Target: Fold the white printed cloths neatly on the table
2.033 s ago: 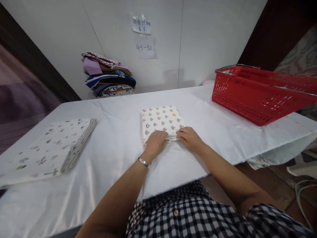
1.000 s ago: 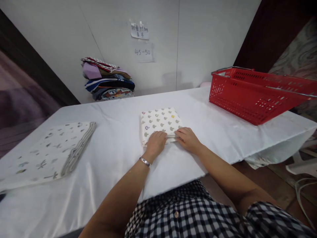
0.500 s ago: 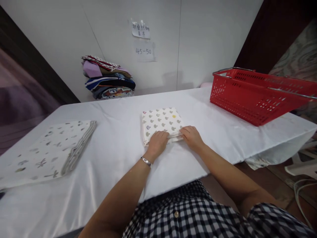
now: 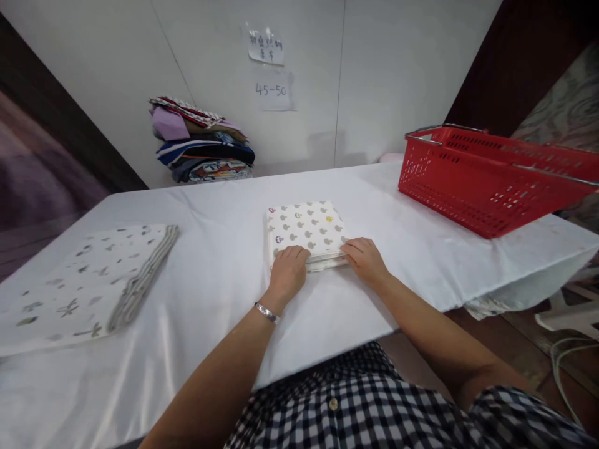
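A folded white cloth [image 4: 306, 227] printed with small grey mushroom-like shapes, a few of them coloured, lies on the table in front of me. My left hand [image 4: 289, 269] grips its near edge toward the left corner, fingers curled over the top. At the near right corner, my right hand [image 4: 365, 259] holds the same edge, its fingertips on the upper layer. Both thumbs are mostly hidden. Between the hands the stacked layers of the near edge show.
Another folded white cloth [image 4: 88, 280] with a plant-like print lies at the left on the white-covered table [image 4: 215, 249]. A red basket [image 4: 486, 181] stands at the right. Behind, a pile of folded fabrics [image 4: 201, 140] rests against the wall, near paper signs [image 4: 270, 90].
My left hand has slid left along the cloth's near edge, away from the right hand. The right hand stays at the right corner. The view has shifted slightly.
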`<action>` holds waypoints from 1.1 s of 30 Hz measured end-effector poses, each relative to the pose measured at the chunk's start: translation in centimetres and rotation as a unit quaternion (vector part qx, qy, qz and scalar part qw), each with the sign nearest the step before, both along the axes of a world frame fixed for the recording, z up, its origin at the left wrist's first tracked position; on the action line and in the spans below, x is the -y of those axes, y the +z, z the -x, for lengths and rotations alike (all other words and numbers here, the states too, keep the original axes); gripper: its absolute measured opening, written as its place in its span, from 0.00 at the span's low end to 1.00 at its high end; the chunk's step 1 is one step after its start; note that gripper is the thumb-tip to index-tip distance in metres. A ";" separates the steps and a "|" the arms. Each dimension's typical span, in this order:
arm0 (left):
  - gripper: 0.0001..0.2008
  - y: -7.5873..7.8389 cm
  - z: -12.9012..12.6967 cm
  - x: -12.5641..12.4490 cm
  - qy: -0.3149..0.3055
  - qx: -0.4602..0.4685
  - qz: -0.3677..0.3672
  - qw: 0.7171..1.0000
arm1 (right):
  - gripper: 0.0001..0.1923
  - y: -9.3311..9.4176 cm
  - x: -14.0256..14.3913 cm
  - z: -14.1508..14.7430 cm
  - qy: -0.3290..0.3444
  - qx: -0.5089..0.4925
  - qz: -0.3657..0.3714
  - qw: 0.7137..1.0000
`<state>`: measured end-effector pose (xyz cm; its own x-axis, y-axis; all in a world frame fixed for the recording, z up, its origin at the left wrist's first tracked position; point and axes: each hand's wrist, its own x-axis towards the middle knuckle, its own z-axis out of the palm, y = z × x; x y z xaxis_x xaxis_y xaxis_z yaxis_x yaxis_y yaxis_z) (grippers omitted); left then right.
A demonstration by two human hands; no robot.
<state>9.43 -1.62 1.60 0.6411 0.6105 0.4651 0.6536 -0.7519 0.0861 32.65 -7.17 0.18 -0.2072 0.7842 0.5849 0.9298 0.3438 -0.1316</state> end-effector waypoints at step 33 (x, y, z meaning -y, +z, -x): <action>0.12 0.1 0.0 0.3 -0.021 0.003 0.044 0.999 | 0.11 0.2 0.7 -0.1 0.057 -0.018 0.062 0.996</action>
